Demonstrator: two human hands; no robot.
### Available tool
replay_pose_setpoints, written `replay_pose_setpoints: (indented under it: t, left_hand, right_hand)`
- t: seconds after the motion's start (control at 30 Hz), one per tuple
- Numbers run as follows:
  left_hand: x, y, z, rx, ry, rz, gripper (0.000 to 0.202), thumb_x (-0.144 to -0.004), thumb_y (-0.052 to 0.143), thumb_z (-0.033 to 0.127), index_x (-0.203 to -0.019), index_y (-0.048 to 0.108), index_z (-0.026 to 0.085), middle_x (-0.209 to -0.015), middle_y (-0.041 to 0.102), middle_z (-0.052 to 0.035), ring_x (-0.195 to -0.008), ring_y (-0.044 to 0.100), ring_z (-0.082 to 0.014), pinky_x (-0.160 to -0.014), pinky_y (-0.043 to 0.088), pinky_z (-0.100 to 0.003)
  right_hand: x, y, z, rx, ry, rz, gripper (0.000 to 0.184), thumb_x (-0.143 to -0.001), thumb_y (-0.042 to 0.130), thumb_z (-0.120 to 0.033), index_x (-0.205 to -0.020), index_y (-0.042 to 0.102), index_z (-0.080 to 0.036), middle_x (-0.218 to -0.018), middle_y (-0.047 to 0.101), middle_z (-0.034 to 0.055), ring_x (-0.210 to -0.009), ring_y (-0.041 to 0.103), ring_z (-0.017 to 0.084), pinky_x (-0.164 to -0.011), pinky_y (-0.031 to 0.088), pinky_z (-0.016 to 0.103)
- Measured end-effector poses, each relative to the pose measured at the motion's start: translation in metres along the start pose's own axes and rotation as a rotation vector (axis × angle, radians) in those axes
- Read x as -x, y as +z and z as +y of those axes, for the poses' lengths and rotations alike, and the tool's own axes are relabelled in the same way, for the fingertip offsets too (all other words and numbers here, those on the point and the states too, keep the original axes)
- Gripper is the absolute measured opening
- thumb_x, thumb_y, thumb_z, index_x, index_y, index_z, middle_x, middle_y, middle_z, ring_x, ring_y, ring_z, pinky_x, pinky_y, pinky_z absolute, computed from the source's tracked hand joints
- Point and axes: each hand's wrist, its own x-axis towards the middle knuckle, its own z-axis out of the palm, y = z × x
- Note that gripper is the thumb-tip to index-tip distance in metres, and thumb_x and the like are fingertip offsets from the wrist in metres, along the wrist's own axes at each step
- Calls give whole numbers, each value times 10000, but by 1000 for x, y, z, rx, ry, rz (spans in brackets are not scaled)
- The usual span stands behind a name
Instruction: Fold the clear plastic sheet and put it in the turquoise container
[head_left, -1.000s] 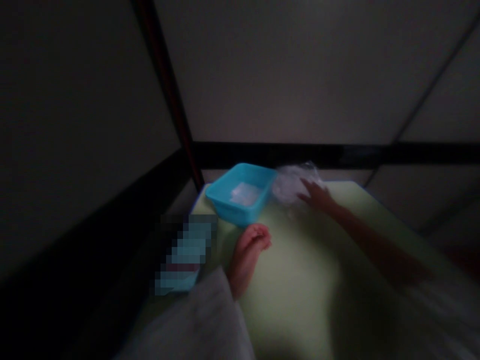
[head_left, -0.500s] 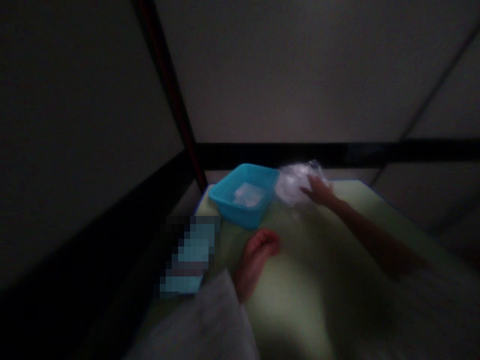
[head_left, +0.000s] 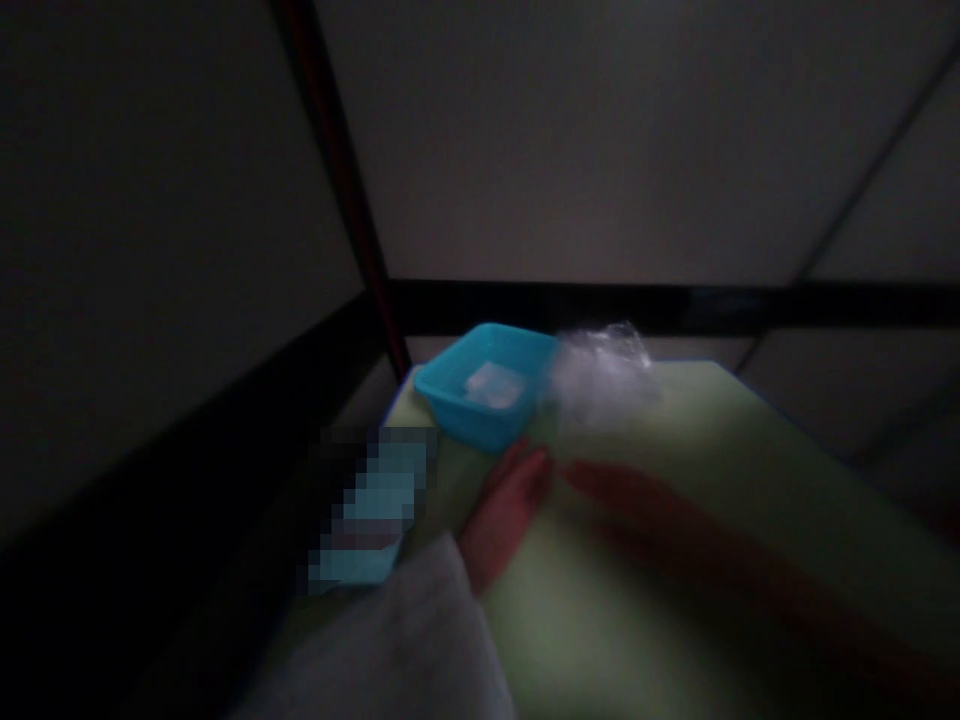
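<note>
Dim and blurry frame. My left hand lies on the green tabletop, grey sleeve behind the wrist. Its fingers look laid together and flat, gripping nothing, with the tips just short of the blue tub. My right hand is just beside the left one, low over the tabletop. It's smeared by motion blur, so I can't tell whether those fingers are spread or closed, or whether they hold anything. The forearm runs off to the lower right. The tub sits at the far left corner of the tabletop, upright, open top, rectangular. Inside it is one pale white lump lying on the bottom, too soft in focus to identify. A crumpled clear plastic bag sits right against the tub's right side, on the tabletop, apart from both hands; contents unreadable. A black rail runs behind the tub and bag, and a dark red pole rises from the corner. A pixelated patch sits at the tabletop's left edge.
</note>
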Motion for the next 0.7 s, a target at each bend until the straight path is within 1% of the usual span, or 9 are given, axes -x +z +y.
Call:
replay_pose_setpoints:
  t: [0.1,0.17,0.23,0.33,0.4,0.47,0.53,0.6,0.7]
  left_hand:
    - [0,1,0,21,-24,11,234,-784,588,102,-982,518,207,-957,656,-39,-871,651,-148,-869,463,-297]
    - [2,2,-1,12,-39,12,283,-778,583,70,-1021,512,197,-996,648,-55,-895,649,-158,-887,457,-309]
    - [3,3,-2,-10,-46,5,311,-773,572,48,-1045,510,185,-1022,639,-68,-921,643,-169,-918,443,-327]
    - [4,5,-1,-33,-45,4,289,-771,555,46,-1031,510,162,-1043,629,-88,-949,635,-192,-960,419,-360]
    - [3,5,0,-54,-42,6,267,-764,550,50,-1010,513,149,-1064,620,-104,-971,626,-210,-978,404,-380]
    - [3,6,2,-79,-42,7,264,-753,551,56,-1000,516,142,-1084,613,-115,-997,615,-225,-992,389,-395]
    - [3,6,3,-105,-36,3,269,-741,560,70,-996,521,144,-1102,608,-117,-1025,602,-237,-1004,373,-406]
    - [4,6,5,-132,-23,-5,278,-720,580,82,-985,531,150,-1118,607,-112,-1046,593,-247,-1011,362,-415]
    - [6,5,5,-161,0,-28,302,-683,617,94,-972,553,155,-1155,596,-110,-1083,576,-262,-1014,358,-419]
  right_hand:
    - [3,9,-17,-11,-190,-4,396,-928,441,-246,-1320,457,-184,-1253,595,76,-1179,522,153,-997,418,307]
    - [3,9,-18,-8,-233,72,306,-929,436,-213,-1209,553,-183,-1149,658,61,-1101,573,129,-959,439,269]
    - [2,6,-9,55,-161,202,246,-923,437,-206,-1080,625,-188,-1120,663,80,-1055,595,150,-918,466,295]
    - [3,6,17,212,67,264,252,-911,447,-270,-1032,648,-176,-1364,463,162,-1223,466,267,-946,435,446]
    - [5,12,34,287,218,173,322,-902,457,-323,-1145,609,-175,-1463,307,176,-1325,312,331,-985,362,540]
    - [7,19,45,340,321,58,416,-902,440,-363,-1254,534,-164,-1475,283,177,-1351,238,362,-998,300,604]
    - [7,23,49,356,380,-19,486,-911,401,-380,-1335,447,-147,-1461,320,165,-1355,226,362,-1005,263,632]
    - [6,23,48,332,381,-45,500,-920,375,-375,-1359,411,-137,-1435,373,154,-1352,246,342,-1021,243,627]
    - [4,19,42,269,314,-57,439,-930,366,-366,-1300,486,-162,-1394,439,144,-1340,293,309,-1047,218,602]
